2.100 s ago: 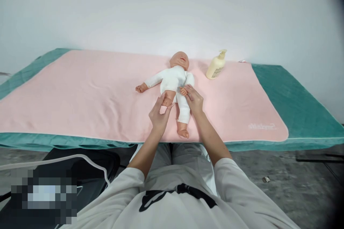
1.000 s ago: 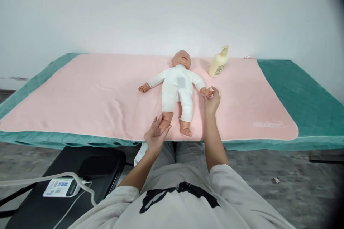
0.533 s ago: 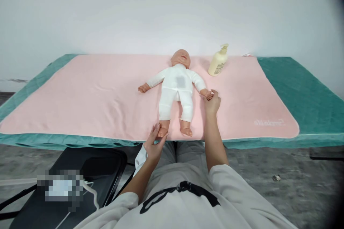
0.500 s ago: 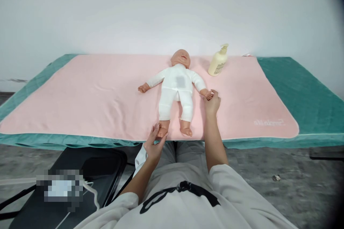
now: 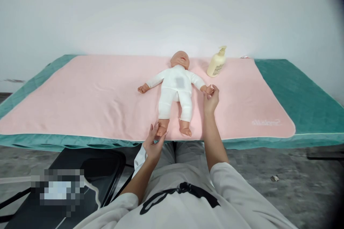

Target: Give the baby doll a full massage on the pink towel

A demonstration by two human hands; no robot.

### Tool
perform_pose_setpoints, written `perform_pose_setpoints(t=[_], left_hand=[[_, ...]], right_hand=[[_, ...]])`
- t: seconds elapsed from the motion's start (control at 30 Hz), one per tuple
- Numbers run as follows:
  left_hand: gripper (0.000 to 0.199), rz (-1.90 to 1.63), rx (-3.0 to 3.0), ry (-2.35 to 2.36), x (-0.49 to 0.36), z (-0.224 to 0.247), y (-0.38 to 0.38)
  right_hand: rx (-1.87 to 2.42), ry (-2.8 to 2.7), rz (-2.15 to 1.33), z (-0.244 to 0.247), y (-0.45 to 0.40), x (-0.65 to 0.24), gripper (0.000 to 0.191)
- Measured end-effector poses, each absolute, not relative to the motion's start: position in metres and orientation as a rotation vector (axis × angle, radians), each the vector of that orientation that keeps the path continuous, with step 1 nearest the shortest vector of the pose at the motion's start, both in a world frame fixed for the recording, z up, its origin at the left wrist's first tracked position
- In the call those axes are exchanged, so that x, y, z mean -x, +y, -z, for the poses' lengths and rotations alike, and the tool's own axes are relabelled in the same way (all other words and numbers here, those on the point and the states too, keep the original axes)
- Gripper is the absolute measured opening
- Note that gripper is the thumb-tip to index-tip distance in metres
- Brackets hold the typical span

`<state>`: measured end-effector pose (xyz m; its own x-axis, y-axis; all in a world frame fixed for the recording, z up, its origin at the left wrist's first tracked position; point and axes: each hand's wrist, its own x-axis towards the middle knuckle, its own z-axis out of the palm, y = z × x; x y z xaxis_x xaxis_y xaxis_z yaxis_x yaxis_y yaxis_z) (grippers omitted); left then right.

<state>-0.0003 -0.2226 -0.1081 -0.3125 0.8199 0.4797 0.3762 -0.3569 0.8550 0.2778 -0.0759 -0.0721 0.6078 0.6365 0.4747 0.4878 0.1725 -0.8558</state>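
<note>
A baby doll (image 5: 177, 82) with a white cloth body lies on its back on a pink mat (image 5: 107, 96), its head toward the wall. My left hand (image 5: 154, 141) is at the doll's foot on the left, thumb and fingers closed around its sides. Farther up on the right, my right hand (image 5: 211, 101) pinches the doll's hand between thumb and fingers. That doll arm is stretched outward, and its other arm lies free on the mat. Beyond my right hand stands a pale yellow pump bottle (image 5: 216, 63).
Under the mat is a green padded table (image 5: 303, 93), pushed near a white wall (image 5: 172, 10). A black chair (image 5: 94, 164) stands at the lower left, with a blurred-out item and a pale cable (image 5: 94, 189) on it. A small scrap (image 5: 275, 178) lies on the floor.
My right hand has moved slightly up and away with the doll's hand, lifting that arm a little. My left hand stays at the foot. The view has shifted slightly.
</note>
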Motion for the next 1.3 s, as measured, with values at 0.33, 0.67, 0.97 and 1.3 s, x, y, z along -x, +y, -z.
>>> perform_pose_setpoints(t=[0.33, 0.67, 0.97, 1.3], left_hand=[[0.053, -1.815, -1.442, 1.341, -0.011, 0.074, -0.208], [0.053, -1.801, -1.500, 1.358, -0.015, 0.050, -0.188], [0.051, -1.769, -1.685, 1.357, -0.017, 0.032, -0.158], [0.046, -1.771, -1.850, 1.327, -0.029, 0.009, -0.124]], right_hand=[[1.272, -1.186, 0.020, 0.053, -0.050, -0.258, 0.050], [1.162, -1.498, 0.114, 0.054, -0.049, -0.245, 0.039], [1.163, -1.567, 0.110, 0.054, -0.051, -0.242, 0.035], [1.210, -1.705, 0.079, 0.057, -0.049, -0.243, 0.032]])
